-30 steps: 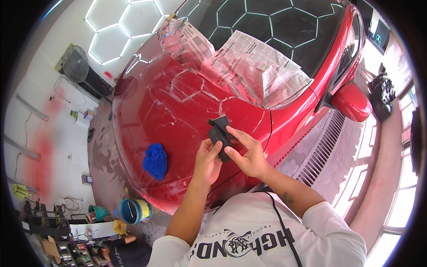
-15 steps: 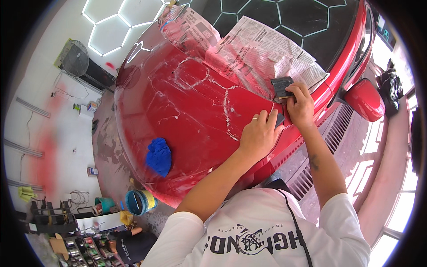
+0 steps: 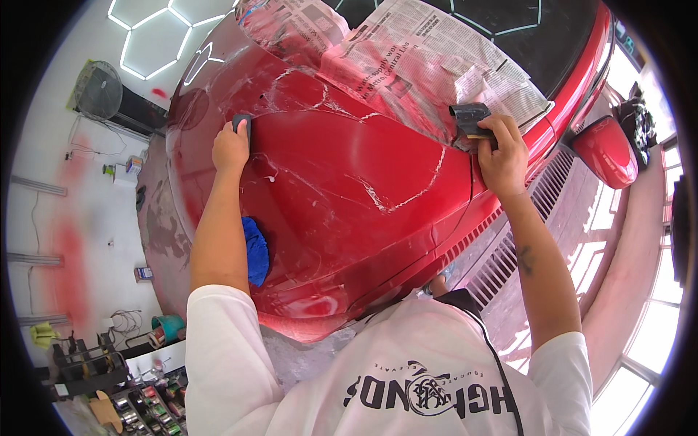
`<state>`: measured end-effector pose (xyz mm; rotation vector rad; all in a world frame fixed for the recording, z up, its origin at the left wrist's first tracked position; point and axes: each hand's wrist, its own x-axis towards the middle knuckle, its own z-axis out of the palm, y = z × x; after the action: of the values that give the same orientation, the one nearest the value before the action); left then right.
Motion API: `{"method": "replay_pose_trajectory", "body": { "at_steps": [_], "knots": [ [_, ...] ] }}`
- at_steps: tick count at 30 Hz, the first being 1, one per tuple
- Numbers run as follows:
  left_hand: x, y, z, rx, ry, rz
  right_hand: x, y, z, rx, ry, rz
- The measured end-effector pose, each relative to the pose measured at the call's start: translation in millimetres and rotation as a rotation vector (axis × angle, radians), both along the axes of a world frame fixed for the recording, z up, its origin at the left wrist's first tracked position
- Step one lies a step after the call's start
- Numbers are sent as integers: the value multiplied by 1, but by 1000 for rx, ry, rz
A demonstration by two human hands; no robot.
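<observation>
My left hand (image 3: 230, 147) is closed round a dark rubber squeegee (image 3: 243, 125), which lies against the glossy red car hood (image 3: 327, 174) at its far left. In my right hand (image 3: 504, 154) is a dark, curled piece of sandpaper (image 3: 470, 115) with a tan edge under it. It sits over the hood's right edge, beside newspaper sheets (image 3: 418, 62) spread along the windshield base. Whitish wet streaks (image 3: 371, 192) run across the hood. A blue cloth (image 3: 256, 251) rests on it, partly hidden by my left forearm.
A red side mirror (image 3: 605, 152) juts out at the right, above a floor grate (image 3: 502, 236). A fan (image 3: 98, 91) stands by the left wall. At the lower left are a green bucket (image 3: 169, 328) and a rack of small cans (image 3: 149, 410).
My left hand has swept the squeegee leftward across the hood, from near the right hand to the far left. The whitish streaks have shifted and thinned. My right hand still holds the sandpaper.
</observation>
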<state>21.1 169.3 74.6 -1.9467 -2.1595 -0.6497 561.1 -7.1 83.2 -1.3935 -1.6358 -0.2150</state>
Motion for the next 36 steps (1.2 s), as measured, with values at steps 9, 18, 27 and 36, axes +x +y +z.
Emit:
{"method": "replay_pose_trajectory", "body": {
  "at_steps": [9, 18, 27, 36],
  "knots": [
    [306, -181, 27, -91, -299, -713, 1, 0, -2, -53, -42, -32],
    [235, -91, 19, 16, -168, -464, -1, 3, 1, -72, -95, -25],
    [-57, 47, -16, -17, -120, 344, -1, 3, 2, -78, -103, -18],
    [235, -133, 25, -14, -558, -518, -2, 3, 1, -95, -104, -36]
  ]
}}
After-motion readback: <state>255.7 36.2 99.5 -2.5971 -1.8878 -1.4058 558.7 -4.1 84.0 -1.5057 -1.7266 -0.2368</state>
